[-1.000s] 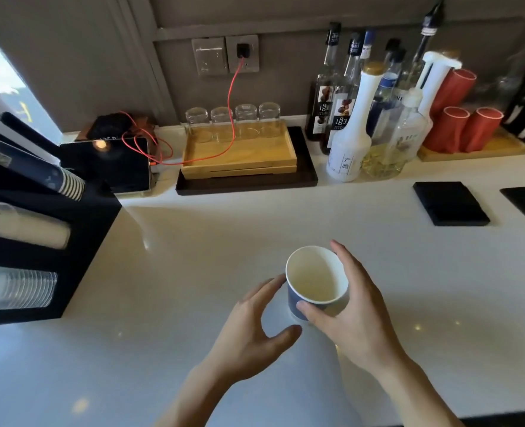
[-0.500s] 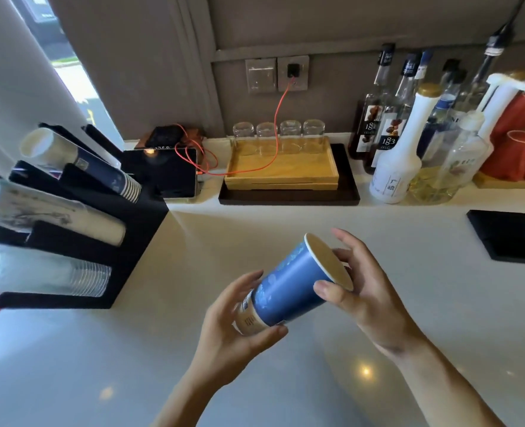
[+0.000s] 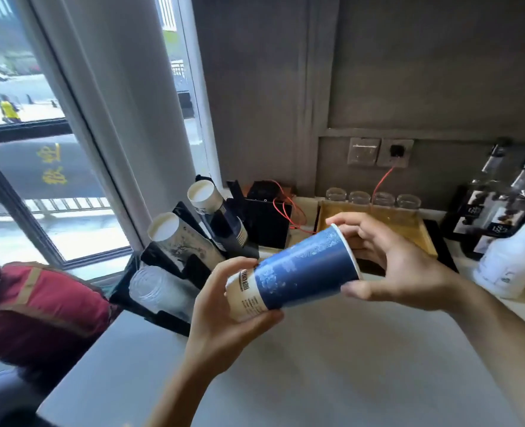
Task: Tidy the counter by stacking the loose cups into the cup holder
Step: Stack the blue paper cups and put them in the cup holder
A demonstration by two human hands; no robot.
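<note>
**Blue cup held sideways above the counter**

A blue paper cup (image 3: 298, 272) is held on its side above the white counter (image 3: 332, 365), base to the left and rim to the right. The cream base end is gripped by the left hand (image 3: 224, 315), with the thumb below and the fingers curled over the top. The rim end is pinched by the right hand (image 3: 399, 266), thumb beneath and fingers spread behind the mouth. The cup is kept just right of the black cup holder (image 3: 193, 272) at the counter's left edge. 3 sloping stacks are seen in the holder: a dark-sleeved stack (image 3: 215, 214) farthest, a pale printed stack (image 3: 178, 238) in the middle, and clear plastic cups (image 3: 159, 291) nearest. A wooden tray (image 3: 409, 223) is seen behind the right hand.
</note>
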